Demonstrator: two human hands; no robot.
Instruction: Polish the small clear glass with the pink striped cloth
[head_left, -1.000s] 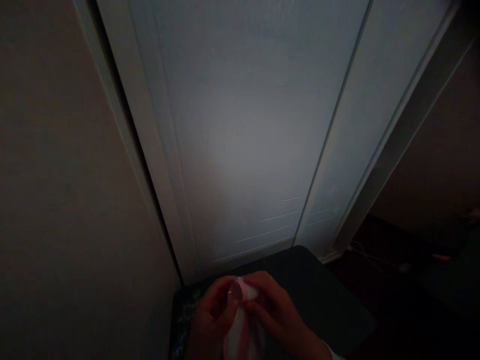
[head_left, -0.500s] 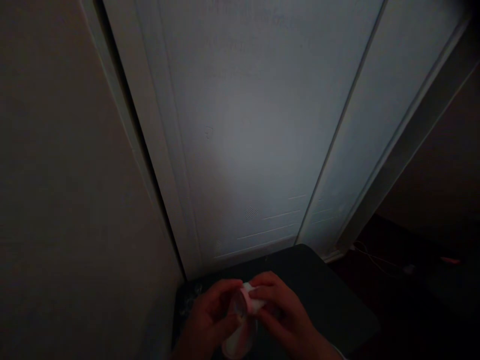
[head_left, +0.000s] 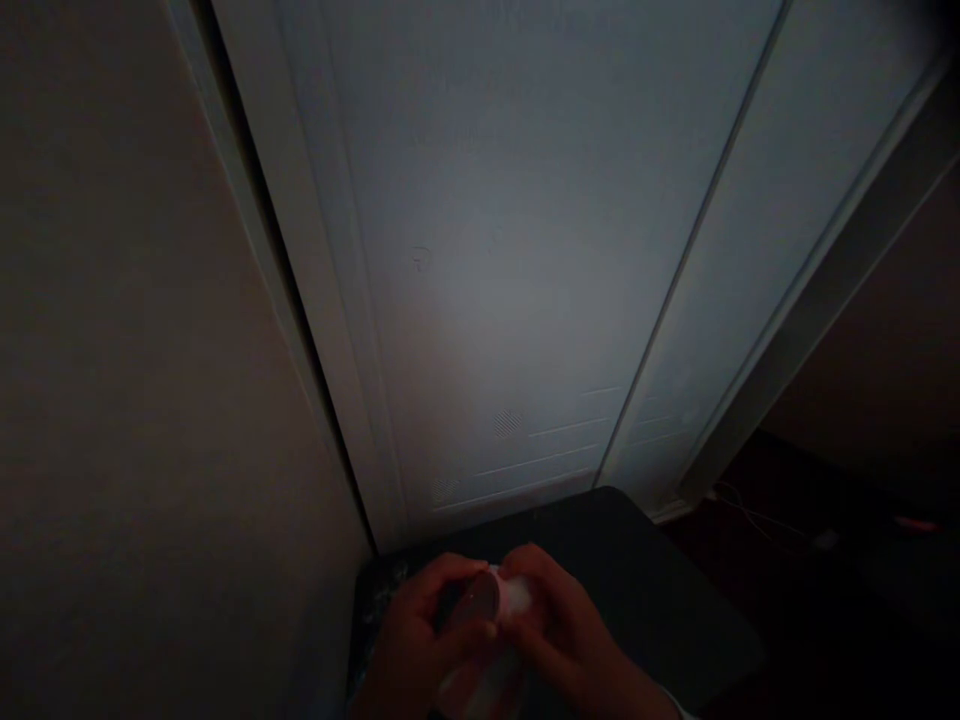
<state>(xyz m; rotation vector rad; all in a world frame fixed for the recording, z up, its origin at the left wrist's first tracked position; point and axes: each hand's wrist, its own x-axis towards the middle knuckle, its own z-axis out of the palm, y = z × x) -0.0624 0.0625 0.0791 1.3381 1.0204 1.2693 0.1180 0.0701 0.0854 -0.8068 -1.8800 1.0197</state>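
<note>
A dim wall (head_left: pixel 150 350) fills the left of the room. The left hand (head_left: pixel 420 630) is curled nearly closed, thumb and fingertips pinching the rim of a pink-and-white object (head_left: pixel 515 598) held between both hands. It looks light (soft or stiff, the gloom hides); its pink rim seems the best hold. The right hand (head_left: pixel 574 630), similarly closed, grips its other side, above the dark desk (head_left: pixel 667 605).

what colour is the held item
The item looks pink and white, seen best in the head view.
</note>
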